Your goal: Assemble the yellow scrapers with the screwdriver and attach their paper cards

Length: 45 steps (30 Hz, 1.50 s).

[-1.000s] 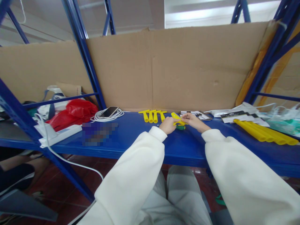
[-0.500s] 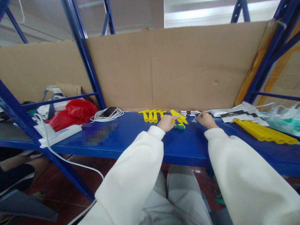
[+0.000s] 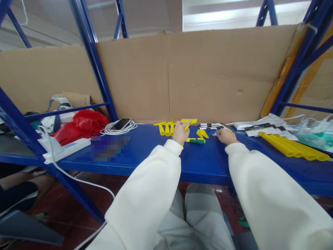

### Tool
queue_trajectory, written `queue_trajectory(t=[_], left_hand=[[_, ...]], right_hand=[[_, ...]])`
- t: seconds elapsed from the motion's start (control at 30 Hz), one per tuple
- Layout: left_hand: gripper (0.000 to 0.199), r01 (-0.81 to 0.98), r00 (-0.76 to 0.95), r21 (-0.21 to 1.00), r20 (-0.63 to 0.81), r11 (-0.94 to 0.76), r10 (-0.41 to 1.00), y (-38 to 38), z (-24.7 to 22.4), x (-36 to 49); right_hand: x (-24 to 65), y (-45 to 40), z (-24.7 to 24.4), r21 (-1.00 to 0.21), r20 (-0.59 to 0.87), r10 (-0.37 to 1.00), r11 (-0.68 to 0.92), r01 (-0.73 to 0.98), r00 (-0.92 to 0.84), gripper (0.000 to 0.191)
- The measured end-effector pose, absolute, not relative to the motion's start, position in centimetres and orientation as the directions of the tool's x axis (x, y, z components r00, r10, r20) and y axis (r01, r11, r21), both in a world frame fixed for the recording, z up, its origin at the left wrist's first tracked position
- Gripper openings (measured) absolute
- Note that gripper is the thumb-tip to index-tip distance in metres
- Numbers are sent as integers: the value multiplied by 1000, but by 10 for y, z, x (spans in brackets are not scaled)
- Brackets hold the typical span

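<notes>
At nine o'clock from the bare left hand (image 3: 179,133), well apart, a black-screened phone (image 3: 121,124) is laid on a coiled white cable (image 3: 132,125) on the blue tabletop (image 3: 145,152). Nearer, also at nine o'clock, short yellow plastic T-shaped pieces (image 3: 167,130) are lined up. By the left hand, with fingers curled closed, a yellow plastic piece with a wide flat head (image 3: 191,121) is gripped. Small angular yellow pieces (image 3: 203,134) are placed at three o'clock from it, a green-and-yellow screwdriver (image 3: 197,140) at four. Tiny silvery metal parts (image 3: 214,134) are seen just beside the bare right hand (image 3: 225,136), at nine o'clock; its fingers are drawn nearly together, but whether anything is pinched cannot be told. Long yellow tubes (image 3: 293,147) are laid side by side at three o'clock.
</notes>
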<state>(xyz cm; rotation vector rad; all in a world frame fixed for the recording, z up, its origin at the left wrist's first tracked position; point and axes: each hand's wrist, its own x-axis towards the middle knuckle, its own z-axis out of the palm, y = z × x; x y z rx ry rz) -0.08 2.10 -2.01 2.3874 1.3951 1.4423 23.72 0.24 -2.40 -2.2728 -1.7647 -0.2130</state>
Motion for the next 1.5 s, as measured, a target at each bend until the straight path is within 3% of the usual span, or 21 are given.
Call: queue_trajectory(t=[0.2,0.57,0.73,0.9,1.03,1.27,1.5], left_hand=[[43,645,146,460,710,-611,689,22,-22,1],[43,589,146,529,675,-612,724,16,-18,5],[46,401,168,679,606,-615,778,21,-23,7],[50,203,180,870,418,-450,890,16,-24,12],[54,62,141,943,315,-326,939,8,-16,14],[62,-149,165,976,182,-158,969,-1,-4,10],[66,-181,179,980,118,-85,977,-5,-2,12]], right_hand=[[230,-1,-21,-16,262,944,-202,979,199,29],[226,0,-20,-56,223,956,-184,981,191,26],[225,0,-21,-47,213,964,-152,987,159,31],[228,7,-24,-44,216,970,-109,993,116,31],[227,10,-25,-46,247,966,-65,997,74,29],[225,10,-26,-26,273,962,-16,1000,23,21],[221,8,-24,-15,273,962,19,1000,-14,23]])
